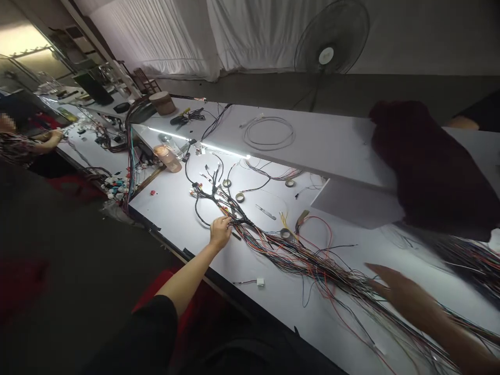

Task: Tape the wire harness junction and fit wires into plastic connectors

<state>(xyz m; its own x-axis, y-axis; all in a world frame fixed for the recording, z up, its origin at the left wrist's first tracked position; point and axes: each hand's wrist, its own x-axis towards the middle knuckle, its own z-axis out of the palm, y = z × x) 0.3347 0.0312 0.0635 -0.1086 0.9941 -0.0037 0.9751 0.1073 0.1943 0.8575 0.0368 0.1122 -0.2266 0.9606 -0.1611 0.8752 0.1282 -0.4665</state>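
A long wiring harness (297, 255) stretches across the white table, its many thin coloured wires loose toward the right. At its left end the branches are wrapped in black tape and carry small connectors. My left hand (221, 233) is closed on a black-taped branch near that end. Over the loose wires at the right, my right hand (406, 294) is open with fingers stretched out, slightly blurred; whether it touches them I cannot tell. Rolls of tape (239, 197) lie beside the harness, near tweezers (265, 212). A white connector (260, 282) with a short wire lies closer to me.
A raised shelf (312, 148) with a light strip runs along the back, holding a coiled cable (269, 131) and dark cloth (429, 166). An orange bottle (167, 158) stands at the left. Behind is a fan (326, 55). Another person's hand (54, 136) is far left.
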